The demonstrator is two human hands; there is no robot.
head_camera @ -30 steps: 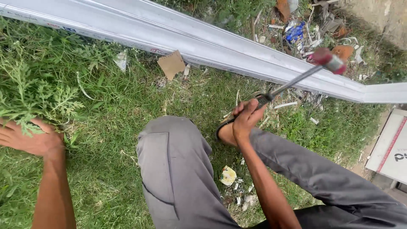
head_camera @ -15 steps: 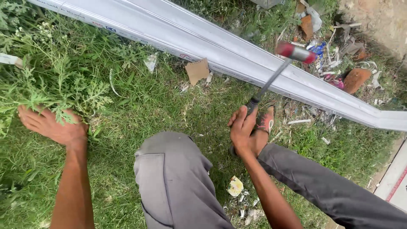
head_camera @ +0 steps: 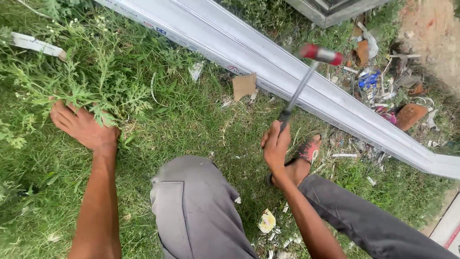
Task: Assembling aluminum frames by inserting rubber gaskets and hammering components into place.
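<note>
My right hand (head_camera: 276, 145) grips the black handle of a hammer (head_camera: 306, 76) with a thin metal shaft and a red head, raised over a long grey metal channel (head_camera: 268, 62) that lies diagonally across the grass. My left hand (head_camera: 81, 125) rests flat on the grass with fingers spread, at the base of a leafy green weed (head_camera: 81, 76). My bent knees in grey trousers (head_camera: 196, 211) fill the lower middle, and my foot in a red sandal (head_camera: 306, 152) sits just behind the right hand.
A scrap of brown cardboard (head_camera: 244, 86) lies beside the channel. Litter, wrappers and broken bricks (head_camera: 383, 86) are strewn behind it at the upper right. A white strip (head_camera: 36, 44) lies at the upper left, and a pale slab edge (head_camera: 448, 225) at the lower right.
The hammer has swung from pointing right to more upright, its head now over the channel. My left hand has moved right along the grass to the weed's base as the view shifted.
</note>
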